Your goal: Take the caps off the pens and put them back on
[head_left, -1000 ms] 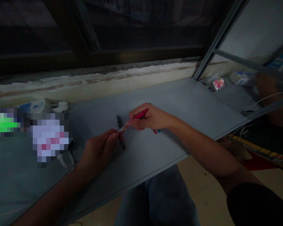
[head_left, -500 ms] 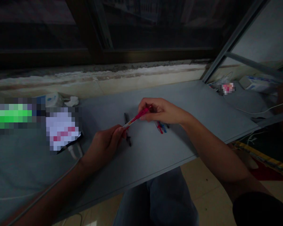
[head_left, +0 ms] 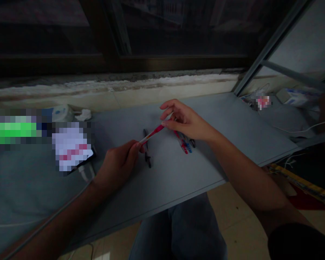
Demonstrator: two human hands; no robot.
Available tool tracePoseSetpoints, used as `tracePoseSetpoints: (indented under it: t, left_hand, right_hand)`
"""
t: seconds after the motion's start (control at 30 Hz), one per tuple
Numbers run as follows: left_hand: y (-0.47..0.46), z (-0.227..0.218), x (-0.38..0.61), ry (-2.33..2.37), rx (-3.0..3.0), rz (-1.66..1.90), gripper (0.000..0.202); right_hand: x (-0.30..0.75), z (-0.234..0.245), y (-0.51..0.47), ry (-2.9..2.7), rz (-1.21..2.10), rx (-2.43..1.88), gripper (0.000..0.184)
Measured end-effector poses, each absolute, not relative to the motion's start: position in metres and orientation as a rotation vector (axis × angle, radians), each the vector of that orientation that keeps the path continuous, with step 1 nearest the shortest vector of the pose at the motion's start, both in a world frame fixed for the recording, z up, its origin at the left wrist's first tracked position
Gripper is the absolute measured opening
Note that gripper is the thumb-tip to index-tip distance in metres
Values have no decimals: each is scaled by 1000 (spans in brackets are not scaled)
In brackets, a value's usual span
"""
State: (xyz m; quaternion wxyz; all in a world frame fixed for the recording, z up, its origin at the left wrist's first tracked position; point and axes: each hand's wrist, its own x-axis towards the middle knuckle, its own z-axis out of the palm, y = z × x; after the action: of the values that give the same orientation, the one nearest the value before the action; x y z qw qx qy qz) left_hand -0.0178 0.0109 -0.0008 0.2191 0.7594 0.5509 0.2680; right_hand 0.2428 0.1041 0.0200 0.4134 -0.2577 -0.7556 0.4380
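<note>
A red pen [head_left: 158, 129] with a clear barrel is held slanting above the desk between both hands. My left hand [head_left: 121, 159] is closed around its lower left end. At the upper right end, my right hand [head_left: 184, 121] has its thumb against the red part, with the index finger lifted away and the other fingers partly curled. The pen's tip is hidden among those fingers. Below the pen, a dark pen [head_left: 147, 159] lies on the desk, partly behind the held pen. Several more pens, among them a red pen [head_left: 183, 146] and a blue pen [head_left: 189, 147], lie under my right hand.
The grey desk [head_left: 168, 180] runs below a dark window. On the left are a phone-like device [head_left: 73, 148], blurred out, with a white cable [head_left: 82, 173], and a white adapter [head_left: 62, 113]. A metal frame [head_left: 251, 72] rises at right, beside a white box [head_left: 295, 97].
My right hand's fingers have loosened and lifted from around the pen's red end, showing more of it. My left hand has kept its hold, shifting slightly left.
</note>
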Motion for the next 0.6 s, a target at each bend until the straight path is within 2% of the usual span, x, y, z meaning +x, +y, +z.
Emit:
tracePoseSetpoints:
  t: [0.1,0.3,0.43,0.6]
  left_hand:
    - [11,-1,-18,1517,2115,724,46]
    - [12,0,-18,1511,2109,781,47]
    - [12,1,-18,1522,2105,802,46]
    - [13,-2,-20,1509,2119,746,48]
  right_hand:
    - [243,18,108,-1884,1203,-690,27]
    - [243,21,109,-1729,1285,-635,49]
    - [237,20,107,-1653,1304,-796,35]
    - [236,20,106,-1622,1314,-777,33]
